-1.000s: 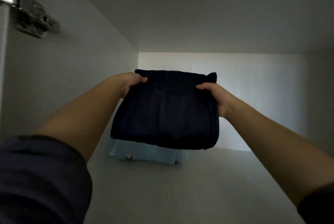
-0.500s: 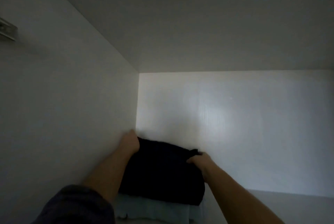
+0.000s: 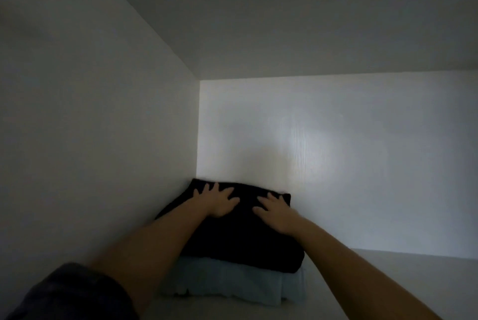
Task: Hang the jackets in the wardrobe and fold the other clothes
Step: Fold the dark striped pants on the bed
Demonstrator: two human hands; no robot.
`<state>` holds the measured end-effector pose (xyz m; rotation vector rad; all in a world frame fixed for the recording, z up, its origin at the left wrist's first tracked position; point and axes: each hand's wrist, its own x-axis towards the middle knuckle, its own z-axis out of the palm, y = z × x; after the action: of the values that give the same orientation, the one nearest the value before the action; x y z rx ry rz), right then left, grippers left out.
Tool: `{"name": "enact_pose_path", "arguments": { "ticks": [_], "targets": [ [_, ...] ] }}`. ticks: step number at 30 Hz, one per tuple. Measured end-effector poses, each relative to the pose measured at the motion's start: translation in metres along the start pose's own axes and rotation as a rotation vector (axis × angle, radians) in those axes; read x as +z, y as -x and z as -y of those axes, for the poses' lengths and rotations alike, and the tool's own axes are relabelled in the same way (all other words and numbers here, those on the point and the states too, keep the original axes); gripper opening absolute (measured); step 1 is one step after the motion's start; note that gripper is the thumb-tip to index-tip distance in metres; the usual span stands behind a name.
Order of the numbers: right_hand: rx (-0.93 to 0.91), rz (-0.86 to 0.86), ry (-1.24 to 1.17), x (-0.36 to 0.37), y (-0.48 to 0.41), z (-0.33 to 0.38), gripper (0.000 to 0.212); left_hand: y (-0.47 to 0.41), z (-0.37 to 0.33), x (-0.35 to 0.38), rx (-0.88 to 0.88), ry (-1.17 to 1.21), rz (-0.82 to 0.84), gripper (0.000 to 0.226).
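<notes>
A folded dark garment (image 3: 240, 239) lies on top of a folded light blue garment (image 3: 232, 286) in the back left corner of a white wardrobe shelf (image 3: 388, 281). My left hand (image 3: 217, 199) rests flat on the dark garment near its far left edge, fingers spread. My right hand (image 3: 278, 212) rests flat on it too, near the far right edge, fingers straight. Neither hand grips the cloth. Both forearms reach in from below, the left one with a dark sleeve pushed up.
The compartment's left wall (image 3: 103, 151) stands right beside the stack, and the back wall (image 3: 336, 159) is just behind it. The shelf stretches to the right of the stack. The ceiling panel (image 3: 284, 14) is well above the hands. The light is dim.
The dark garment went from being held up by its top corners to lying on the light blue one. Both hands let go of the corners and now lie flat on top.
</notes>
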<state>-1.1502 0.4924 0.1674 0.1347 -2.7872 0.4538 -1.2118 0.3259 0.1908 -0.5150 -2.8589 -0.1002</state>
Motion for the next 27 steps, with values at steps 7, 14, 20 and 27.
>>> {"name": "enact_pose_path", "arguments": {
  "ticks": [7, 14, 20, 27],
  "targets": [
    [0.052, 0.233, 0.051, 0.007, 0.007, 0.004, 0.062, -0.008, 0.007, 0.034, -0.08, 0.024, 0.086, 0.063],
    [0.043, 0.173, -0.035, -0.015, 0.064, -0.006, 0.054, 0.037, -0.028, 0.008, -0.005, -0.061, -0.255, 0.039],
    [0.026, -0.09, 0.183, -0.062, 0.176, -0.021, 0.056, 0.109, -0.1, -0.009, 0.27, -0.039, -0.325, 0.022],
    [0.054, -0.227, 0.339, -0.114, 0.349, -0.019, 0.052, 0.231, -0.179, -0.038, 0.485, 0.061, -0.323, 0.037]
  ]
}}
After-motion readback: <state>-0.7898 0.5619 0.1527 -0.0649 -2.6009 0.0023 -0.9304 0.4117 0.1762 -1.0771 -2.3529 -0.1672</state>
